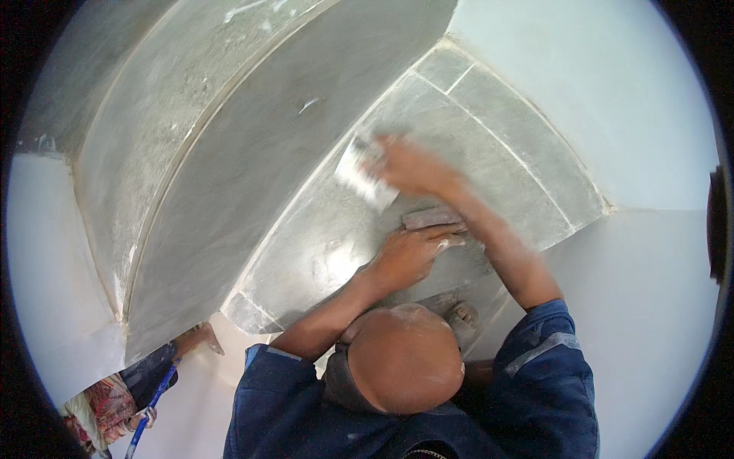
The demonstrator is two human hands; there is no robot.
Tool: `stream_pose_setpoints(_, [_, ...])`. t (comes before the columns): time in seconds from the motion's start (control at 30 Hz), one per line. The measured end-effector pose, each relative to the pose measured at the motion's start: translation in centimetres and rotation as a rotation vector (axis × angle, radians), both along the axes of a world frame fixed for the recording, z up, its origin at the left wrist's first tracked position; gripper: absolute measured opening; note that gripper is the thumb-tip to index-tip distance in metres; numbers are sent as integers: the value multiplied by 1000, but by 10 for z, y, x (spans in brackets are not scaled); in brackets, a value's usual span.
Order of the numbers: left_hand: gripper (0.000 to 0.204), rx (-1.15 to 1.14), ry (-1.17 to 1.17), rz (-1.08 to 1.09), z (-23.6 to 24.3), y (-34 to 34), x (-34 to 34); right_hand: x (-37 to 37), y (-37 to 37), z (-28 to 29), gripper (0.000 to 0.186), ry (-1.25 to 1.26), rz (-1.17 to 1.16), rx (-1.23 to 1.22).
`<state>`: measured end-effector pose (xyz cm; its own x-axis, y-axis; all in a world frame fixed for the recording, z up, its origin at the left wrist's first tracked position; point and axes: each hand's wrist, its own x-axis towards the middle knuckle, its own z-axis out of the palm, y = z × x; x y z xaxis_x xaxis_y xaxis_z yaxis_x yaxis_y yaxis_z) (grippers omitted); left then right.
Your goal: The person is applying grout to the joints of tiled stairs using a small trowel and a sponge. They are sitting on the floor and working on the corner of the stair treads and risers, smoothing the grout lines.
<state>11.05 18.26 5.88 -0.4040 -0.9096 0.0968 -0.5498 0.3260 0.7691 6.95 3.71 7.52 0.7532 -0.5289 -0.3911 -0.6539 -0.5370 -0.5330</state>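
Observation:
My right hand [413, 164], smeared by motion, is closed on a white flat piece [367, 172], perhaps a cloth or a pad, against a grey stone slab [321, 237]. Nearer to me, my left hand [409, 256] rests low over the slab, its fingers stretched to the right. A pinkish-grey block [432, 218] lies along the far side of those fingers, seemingly touching them. Whitish smears mark the left hand near the thumb. What lies beneath its palm is hidden. Pale lines run across the slab and along its edges.
What looks like my bent knee [405, 359] is up between my arms, a foot [462, 314] just beyond. A curved grey step [229, 176] is at left; pale walls [589, 84] border the right. At lower left, another person's hand [145, 417] grips a blue pole [157, 394].

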Motion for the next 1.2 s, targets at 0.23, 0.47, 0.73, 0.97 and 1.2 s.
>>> stream_pose_setpoints(0.23, [35, 12, 518, 80, 5, -3, 4, 19, 67, 13, 50, -61, 148, -311])
stream_pose_setpoints(0.47, [39, -34, 389, 23, -32, 16, 7, 48, 94, 22, 37, -66, 381, -145])
stream_pose_setpoints(0.73, [39, 461, -378, 8, 7, 34, 41, -12, 63, 55, 51, -161, 265, -323])
stream_pose_setpoints(0.97, [49, 27, -529, 877, 30, 224, 150, -127, -9, 103, 47, -238, -458, -177])
stream_pose_setpoints(1.2, [46, -10, -517, 1171, 44, 309, 139, -171, -14, 127, 45, -473, -684, -290])
